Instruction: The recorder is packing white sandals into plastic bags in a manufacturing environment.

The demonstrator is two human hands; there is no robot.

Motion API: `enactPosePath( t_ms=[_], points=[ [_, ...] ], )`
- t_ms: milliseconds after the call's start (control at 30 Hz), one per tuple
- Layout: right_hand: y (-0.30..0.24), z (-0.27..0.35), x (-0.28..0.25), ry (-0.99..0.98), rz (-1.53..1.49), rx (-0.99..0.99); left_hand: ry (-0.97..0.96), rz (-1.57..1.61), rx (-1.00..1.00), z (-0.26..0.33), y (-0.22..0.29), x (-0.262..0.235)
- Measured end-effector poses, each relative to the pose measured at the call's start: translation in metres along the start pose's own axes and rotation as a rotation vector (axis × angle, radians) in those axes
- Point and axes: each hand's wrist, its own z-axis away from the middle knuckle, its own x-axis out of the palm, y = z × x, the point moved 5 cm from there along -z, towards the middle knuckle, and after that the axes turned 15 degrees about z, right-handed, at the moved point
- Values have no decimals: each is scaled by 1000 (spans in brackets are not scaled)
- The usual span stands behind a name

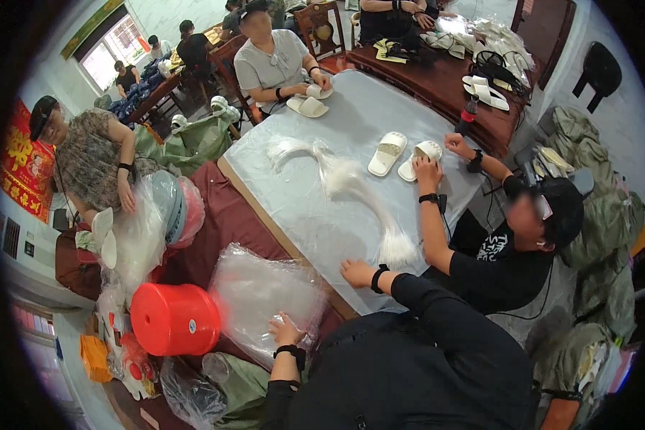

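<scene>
My left hand [287, 330] lies on a stack of clear plastic bags [265, 287], its fingers apart. My right hand [357, 274] rests at the near edge of the covered table [315, 240], its fingers loosely bent, with nothing seen in them. Just beyond it lies the frayed end of a long bundle of thin whitish strands [355, 186], stretching across the table. Farther off, a cream slide sandal [388, 154] lies flat. A person in black at my right has both hands at its mate [424, 159]. Across the table, another person handles a pair of cream sandals [307, 107].
An upturned red plastic tub [175, 319] stands at my left, near blue and pink basins [183, 211]. A person at the left stands by clear plastic bags [140, 229]. A dark bottle [467, 116] stands at the table's far right. Behind is a wooden table [416, 79] with more sandals.
</scene>
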Motion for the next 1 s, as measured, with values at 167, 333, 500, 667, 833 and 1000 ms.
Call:
enactPosePath(
  t_ms=[167,333,500,667,833,1000],
  points=[
    [3,-20,39,51,-38,-36,12,9,8,-7,-6,4],
    [-1,-25,35,23,-13,-33,14,3,-31,-4,-8,3],
    [0,-23,36,52,9,-53,4,11,-11,4,-3,1],
    [4,-25,28,-69,-31,-77,-11,10,-28,4,-3,2],
    [50,-42,-14,-136,-434,67,-2,8,-8,-4,-2,6],
    [81,-63,-40,25,-458,143,15,34,-21,-3,-9,4]
  ],
)
